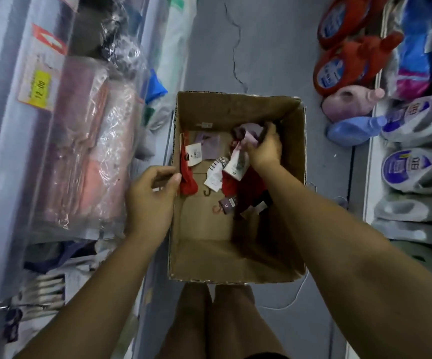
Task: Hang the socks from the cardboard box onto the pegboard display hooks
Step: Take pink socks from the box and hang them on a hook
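You were only at the start of the task: several tagged socks [189, 181] lay in the cardboard box [235, 265] on the floor, and no pegboard was in view. Your right hand [265, 149] reached down inside, fingers curled around a pink sock bundle [248, 134]. Your left hand [152, 195] pinched the box's left wall.

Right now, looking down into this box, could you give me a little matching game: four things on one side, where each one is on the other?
1 left hand
2 right hand
3 orange bottles
4 yellow price tag

A at the far right
B gripping the left rim of the cardboard box
C stuck on the wrapped goods, left
D holding pale socks inside the box

Pairs: 1-B, 2-D, 3-A, 4-C.
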`<state>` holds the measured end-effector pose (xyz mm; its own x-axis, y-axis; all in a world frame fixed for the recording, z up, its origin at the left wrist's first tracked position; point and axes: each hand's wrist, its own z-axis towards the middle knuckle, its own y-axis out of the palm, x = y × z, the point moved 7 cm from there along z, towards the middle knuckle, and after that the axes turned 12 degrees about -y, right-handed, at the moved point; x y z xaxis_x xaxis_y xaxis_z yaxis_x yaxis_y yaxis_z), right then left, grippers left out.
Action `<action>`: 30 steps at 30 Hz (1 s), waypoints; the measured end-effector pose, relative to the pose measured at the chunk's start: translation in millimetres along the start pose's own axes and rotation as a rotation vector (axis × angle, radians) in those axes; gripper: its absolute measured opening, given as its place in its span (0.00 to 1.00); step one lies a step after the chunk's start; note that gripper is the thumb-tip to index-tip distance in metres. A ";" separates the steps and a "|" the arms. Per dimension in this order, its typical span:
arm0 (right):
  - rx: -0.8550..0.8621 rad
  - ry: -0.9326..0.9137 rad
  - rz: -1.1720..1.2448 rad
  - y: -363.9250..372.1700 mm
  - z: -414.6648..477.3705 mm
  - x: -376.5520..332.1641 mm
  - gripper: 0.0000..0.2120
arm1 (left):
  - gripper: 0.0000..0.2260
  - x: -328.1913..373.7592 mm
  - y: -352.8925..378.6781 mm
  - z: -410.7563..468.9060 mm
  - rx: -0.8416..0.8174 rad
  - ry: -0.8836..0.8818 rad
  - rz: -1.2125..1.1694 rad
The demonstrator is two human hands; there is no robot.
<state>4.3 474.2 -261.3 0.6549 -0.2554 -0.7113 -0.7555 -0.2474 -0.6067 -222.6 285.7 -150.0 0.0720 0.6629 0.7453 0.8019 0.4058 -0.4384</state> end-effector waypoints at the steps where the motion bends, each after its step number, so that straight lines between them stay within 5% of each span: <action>1: -0.002 -0.024 -0.008 2.2 4.0 3.4 0.24 | 0.10 -1.4 1.0 1.1 0.001 0.010 -0.009; 5: -0.027 -0.041 -0.033 5.1 3.8 11.0 0.10 | 0.11 -2.6 3.2 5.9 0.028 0.015 -0.014; 14: -0.045 0.001 0.233 -44.0 -75.9 -28.0 0.10 | 0.05 15.2 -6.2 -27.9 0.131 -0.093 -0.008; 18: -0.093 0.107 0.495 -73.6 -137.3 -47.2 0.08 | 0.16 17.8 9.4 -68.6 -0.094 -0.295 -0.085; 23: -0.273 0.307 0.782 -90.7 -210.5 -64.2 0.15 | 0.37 4.6 49.8 -133.5 -0.532 -0.892 -0.552; 27: -0.416 0.341 0.783 -96.8 -253.5 -70.5 0.21 | 0.30 15.7 53.5 -146.6 -0.463 -0.859 -0.995; 30: -0.436 0.292 0.783 -103.8 -268.4 -71.2 0.18 | 0.24 20.4 44.5 -149.7 -0.361 -0.747 -1.004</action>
<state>41.7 267.3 -52.4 -0.0123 -0.7069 -0.7073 -0.9471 -0.2186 0.2349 -96.7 223.1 -79.2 -0.9004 0.4053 0.1579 0.4340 0.8122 0.3899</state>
